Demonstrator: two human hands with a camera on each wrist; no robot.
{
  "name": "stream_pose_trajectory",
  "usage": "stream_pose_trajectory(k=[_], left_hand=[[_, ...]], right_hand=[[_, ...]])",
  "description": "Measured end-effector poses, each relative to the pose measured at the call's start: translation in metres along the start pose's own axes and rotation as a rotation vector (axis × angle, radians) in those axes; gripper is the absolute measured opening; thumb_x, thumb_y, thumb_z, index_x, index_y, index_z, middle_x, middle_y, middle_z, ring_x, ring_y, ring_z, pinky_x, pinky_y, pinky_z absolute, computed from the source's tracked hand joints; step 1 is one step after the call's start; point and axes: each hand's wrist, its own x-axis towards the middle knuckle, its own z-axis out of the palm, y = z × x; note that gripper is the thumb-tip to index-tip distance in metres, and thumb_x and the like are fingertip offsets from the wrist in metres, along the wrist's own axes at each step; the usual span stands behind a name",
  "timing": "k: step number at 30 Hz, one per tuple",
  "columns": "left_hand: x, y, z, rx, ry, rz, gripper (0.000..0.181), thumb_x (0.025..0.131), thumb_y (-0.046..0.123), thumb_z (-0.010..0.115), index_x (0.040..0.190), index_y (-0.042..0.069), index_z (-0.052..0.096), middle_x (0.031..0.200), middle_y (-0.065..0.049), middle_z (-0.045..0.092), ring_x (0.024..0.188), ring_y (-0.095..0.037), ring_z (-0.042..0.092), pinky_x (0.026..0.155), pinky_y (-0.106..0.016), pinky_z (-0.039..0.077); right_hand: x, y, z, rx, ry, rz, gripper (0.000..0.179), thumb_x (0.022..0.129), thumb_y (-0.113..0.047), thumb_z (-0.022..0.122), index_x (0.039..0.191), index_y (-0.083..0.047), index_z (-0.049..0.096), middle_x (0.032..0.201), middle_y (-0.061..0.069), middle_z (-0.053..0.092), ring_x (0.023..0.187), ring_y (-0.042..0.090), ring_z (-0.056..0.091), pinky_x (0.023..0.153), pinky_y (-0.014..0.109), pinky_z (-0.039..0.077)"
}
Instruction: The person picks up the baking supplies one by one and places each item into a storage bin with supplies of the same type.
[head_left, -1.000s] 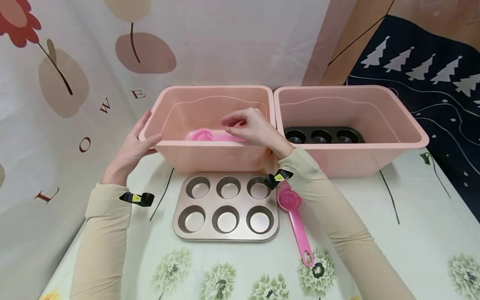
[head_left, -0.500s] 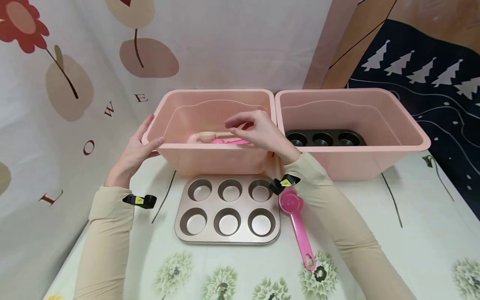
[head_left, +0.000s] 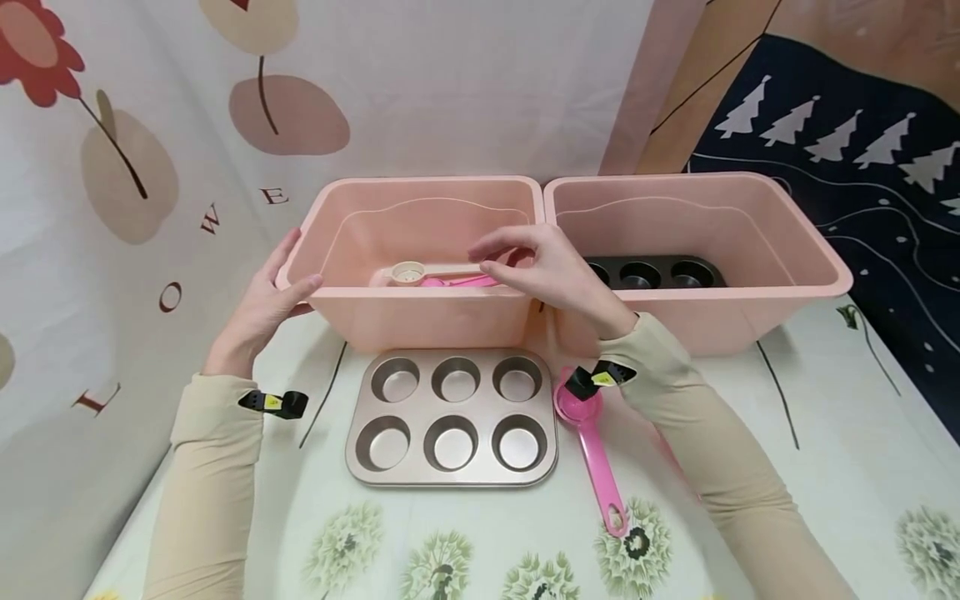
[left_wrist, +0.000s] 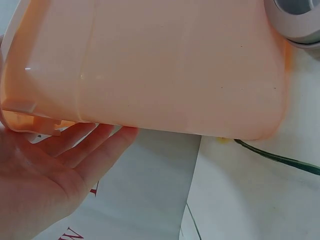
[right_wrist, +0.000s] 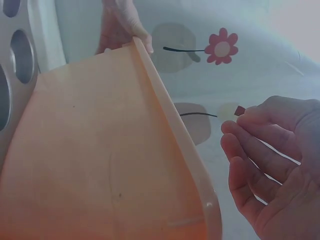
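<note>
My left hand (head_left: 258, 304) grips the left end of the left pink plastic bin (head_left: 420, 315), thumb over the rim and fingers against the outer wall. Over that bin's right end is my right hand (head_left: 551, 271), its fingers loosely bent; the right wrist view shows nothing between them. Inside the bin lies a cream spoon-like tool (head_left: 408, 273) with a round slotted cup, its handle running toward my right thumb. A thin pink handled tool (head_left: 468, 282) lies beside it, partly hidden by the front wall.
A second pink bin (head_left: 697, 312) adjoins on the right, holding a dark muffin tin (head_left: 663, 273). In front, a silver muffin tin (head_left: 453, 417) with several cups sits on the flowered cloth, beside a pink long-handled scoop (head_left: 596, 467).
The cream tool has come into sight in the left bin, its cup now facing up. My right hand has shifted right, away from the cup; my left hand keeps its hold.
</note>
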Motion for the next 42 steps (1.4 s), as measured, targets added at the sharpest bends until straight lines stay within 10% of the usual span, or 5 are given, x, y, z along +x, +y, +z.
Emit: stream_pose_trajectory(k=[42], left_hand=[[-0.001, 0.005, 0.000, 0.022, 0.004, -0.032, 0.081, 0.093, 0.009, 0.062, 0.156, 0.029, 0.016, 0.146, -0.021, 0.025, 0.107, -0.010, 0.051, 0.075, -0.022, 0.052]], right_hand=[[-0.125, 0.006, -0.071, -0.251, -0.029, -0.027, 0.030, 0.082, 0.009, 0.068, 0.107, -0.008, 0.073, 0.097, -0.001, 0.070, 0.077, 0.009, 0.061, 0.061, 0.019, 0.049]])
